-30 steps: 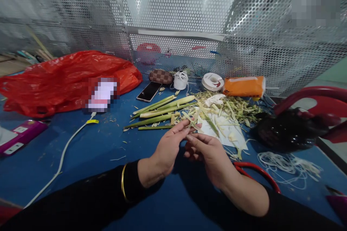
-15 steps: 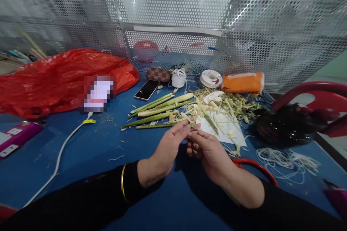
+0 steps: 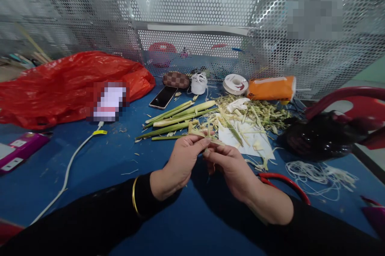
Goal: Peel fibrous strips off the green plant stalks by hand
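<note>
My left hand (image 3: 182, 162) is closed, thumb and fingers pinching a pale green strip of leaf (image 3: 209, 130) in front of me. Against it, fingertips touching the same strip, is my right hand (image 3: 236, 168), also closed. The fingertips partly hide the strip, so its full shape is unclear. Just beyond the hands lie several green plant stalks (image 3: 171, 128). A white paper sheet (image 3: 224, 140) with peeled scraps on it is right behind my right hand. Red scissor-like handles (image 3: 288, 182) show beside my right forearm.
Along the back are a dark phone (image 3: 163, 97), checkered case (image 3: 176, 80), white string ball (image 3: 199, 83), white spool (image 3: 235, 84) and orange packet (image 3: 272, 88). A red plastic bag (image 3: 75, 87) lies left. Loose white cord (image 3: 319, 176) and a shiny black object (image 3: 315, 140) are right.
Both hands stay together near the same spot, with small finger movements. The pale strip has turned and now shows more crosswise above the fingertips. The view has shifted slightly.
</note>
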`<state>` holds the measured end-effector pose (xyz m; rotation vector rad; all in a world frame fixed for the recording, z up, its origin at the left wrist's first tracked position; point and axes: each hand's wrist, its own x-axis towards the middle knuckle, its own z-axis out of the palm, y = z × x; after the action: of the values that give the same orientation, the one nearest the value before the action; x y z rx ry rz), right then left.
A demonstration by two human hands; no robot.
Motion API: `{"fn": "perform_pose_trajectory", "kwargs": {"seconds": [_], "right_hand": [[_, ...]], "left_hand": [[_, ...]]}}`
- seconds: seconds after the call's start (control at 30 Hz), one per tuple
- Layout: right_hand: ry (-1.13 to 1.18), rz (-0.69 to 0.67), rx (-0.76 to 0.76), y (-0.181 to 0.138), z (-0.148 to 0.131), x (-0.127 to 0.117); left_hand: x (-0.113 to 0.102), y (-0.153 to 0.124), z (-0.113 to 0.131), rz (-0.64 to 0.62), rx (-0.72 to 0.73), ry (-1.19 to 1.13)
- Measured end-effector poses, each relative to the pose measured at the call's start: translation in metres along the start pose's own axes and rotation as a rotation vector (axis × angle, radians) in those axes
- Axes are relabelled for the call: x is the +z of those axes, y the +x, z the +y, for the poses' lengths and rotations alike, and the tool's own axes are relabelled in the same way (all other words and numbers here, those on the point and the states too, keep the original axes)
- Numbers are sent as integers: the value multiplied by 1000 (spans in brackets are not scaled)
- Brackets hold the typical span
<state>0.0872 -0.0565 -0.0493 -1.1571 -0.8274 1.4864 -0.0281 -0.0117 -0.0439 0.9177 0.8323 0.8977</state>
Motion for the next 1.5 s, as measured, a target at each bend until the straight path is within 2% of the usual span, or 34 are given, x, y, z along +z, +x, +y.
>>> {"fn": "perform_pose_trajectory", "kwargs": {"seconds": [0.3, 0.43, 0.5, 0.63, 0.87, 1.13, 1.5], "right_hand": [[-75, -6, -28, 1, 2, 1], [-193, -60, 35, 2, -1, 0], [-229, -25, 46, 4, -5, -3], [-293, 89, -59, 8, -14, -11], [-543, 109, -269, 11, -11, -20], [-685, 77, -393, 5, -7, -18], [-781, 37, -527, 1, -5, -15]], "left_hand": [[-3, 4, -1, 9, -28, -16], [-7, 9, 2, 3, -69, 2], [-8, 10, 5, 4, -72, -17], [-8, 11, 8, -11, -39, -36], [-5, 11, 8, 40, -22, 20], [-5, 10, 6, 63, 0, -12], [-6, 11, 6, 88, -50, -89]]}}
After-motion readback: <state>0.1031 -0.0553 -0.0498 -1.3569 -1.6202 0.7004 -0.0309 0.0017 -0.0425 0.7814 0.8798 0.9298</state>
